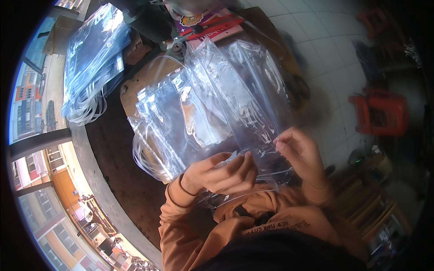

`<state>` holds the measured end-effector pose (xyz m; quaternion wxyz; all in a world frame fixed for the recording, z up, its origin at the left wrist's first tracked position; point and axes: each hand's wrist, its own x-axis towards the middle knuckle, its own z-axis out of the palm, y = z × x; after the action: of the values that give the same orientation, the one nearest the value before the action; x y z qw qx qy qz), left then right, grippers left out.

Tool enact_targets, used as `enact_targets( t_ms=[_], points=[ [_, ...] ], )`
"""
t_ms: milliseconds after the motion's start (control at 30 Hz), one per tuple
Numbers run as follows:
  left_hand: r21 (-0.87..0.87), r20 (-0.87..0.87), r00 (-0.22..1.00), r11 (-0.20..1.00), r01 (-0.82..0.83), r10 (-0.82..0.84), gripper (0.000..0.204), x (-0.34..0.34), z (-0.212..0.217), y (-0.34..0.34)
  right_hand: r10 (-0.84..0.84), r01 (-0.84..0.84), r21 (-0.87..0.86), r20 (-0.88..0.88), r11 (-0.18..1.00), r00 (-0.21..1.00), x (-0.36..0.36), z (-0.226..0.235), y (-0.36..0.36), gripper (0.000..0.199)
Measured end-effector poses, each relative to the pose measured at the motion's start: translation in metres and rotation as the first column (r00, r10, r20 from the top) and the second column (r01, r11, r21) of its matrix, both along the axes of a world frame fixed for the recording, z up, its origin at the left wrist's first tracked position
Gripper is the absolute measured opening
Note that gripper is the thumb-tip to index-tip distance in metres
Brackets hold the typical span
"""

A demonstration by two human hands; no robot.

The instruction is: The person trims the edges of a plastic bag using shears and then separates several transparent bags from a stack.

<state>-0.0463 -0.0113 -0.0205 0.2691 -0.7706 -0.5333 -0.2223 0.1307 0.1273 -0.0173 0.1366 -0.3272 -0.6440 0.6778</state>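
Observation:
A pile of clear plastic bags (199, 113) lies before me on a work table, shiny and wrinkled, with looped clear tube handles (147, 160) sticking out at the left. My left hand (226, 174) is curled over the near edge of the pile, a bit of clear film showing between its thumb and fingers. At the near right edge, my right hand (298, 151) has thumb and forefinger tips brought together against the plastic. Whatever is in that pinch is too thin and transparent to make out.
More clear bags with tube handles (92, 67) are stacked at the far left by the window. A dark machine (147, 20) stands behind the pile, beside red and purple printed packages (212, 29). Red plastic stools (379, 113) stand on the tiled floor to the right.

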Motion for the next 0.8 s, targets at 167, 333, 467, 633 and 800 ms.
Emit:
enact_targets(
  t_ms=[167,333,467,633,800],
  points=[
    [0.001,0.004,1.000,1.000,0.024,-0.024,0.018,0.001,-0.002,0.000,-0.080,0.099,0.480,-0.060,0.872,0.995,-0.033,-0.008,0.011,0.016],
    [0.005,0.016,1.000,1.000,0.022,-0.022,0.016,0.002,0.000,0.000,-0.070,0.106,0.329,-0.118,0.938,0.991,-0.052,-0.008,0.020,0.012],
    [0.017,0.018,1.000,1.000,0.002,-0.002,0.016,0.003,-0.003,-0.001,-0.086,0.104,0.246,-0.082,0.964,0.993,-0.052,-0.009,0.023,0.010],
    [0.004,0.039,0.999,1.000,0.013,-0.013,0.016,0.002,-0.005,-0.003,-0.024,0.004,-0.117,-0.172,0.993,0.985,-0.046,-0.018,0.035,0.015],
    [0.041,0.006,0.999,0.998,0.042,-0.042,0.009,-0.002,-0.004,0.001,-0.026,-0.035,-0.285,-0.205,0.958,0.979,-0.047,-0.016,0.038,0.016]
  ],
)
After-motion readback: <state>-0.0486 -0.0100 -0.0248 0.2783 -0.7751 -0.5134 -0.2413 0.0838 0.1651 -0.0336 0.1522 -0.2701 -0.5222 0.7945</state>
